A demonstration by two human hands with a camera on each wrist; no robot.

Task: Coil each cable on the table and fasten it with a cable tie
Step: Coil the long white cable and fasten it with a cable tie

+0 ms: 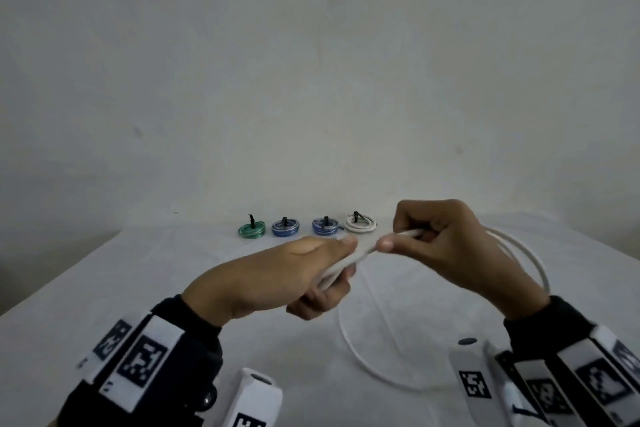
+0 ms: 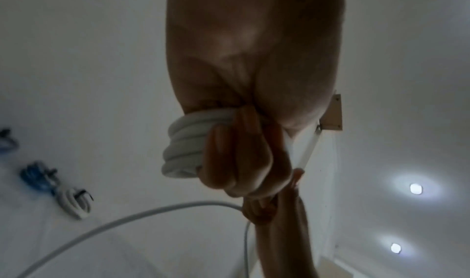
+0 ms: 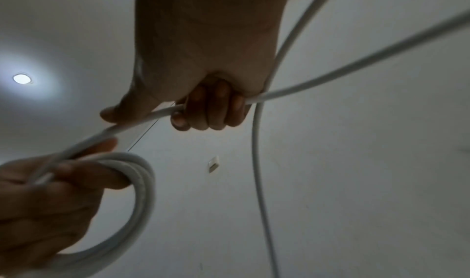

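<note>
My left hand point(image 1: 325, 270) grips several loops of a white cable point(image 1: 346, 262) above the table; the wrist view shows the coil point(image 2: 183, 147) wrapped inside my curled fingers point(image 2: 236, 157). My right hand point(image 1: 408, 236) pinches the same cable point(image 3: 157, 112) close beside the left, fingers curled round it. The loose length of cable point(image 1: 360, 354) arcs down onto the table and loops behind my right wrist point(image 1: 530, 256). In the right wrist view the coil point(image 3: 142, 186) hangs from my left hand point(image 3: 50, 192).
Four coiled, tied cables lie in a row at the table's far edge: a green coil point(image 1: 252, 229), two blue coils point(image 1: 285, 227) point(image 1: 325, 226), a white coil point(image 1: 361, 222). White cloth covers the table point(image 1: 138, 274). A wall stands behind.
</note>
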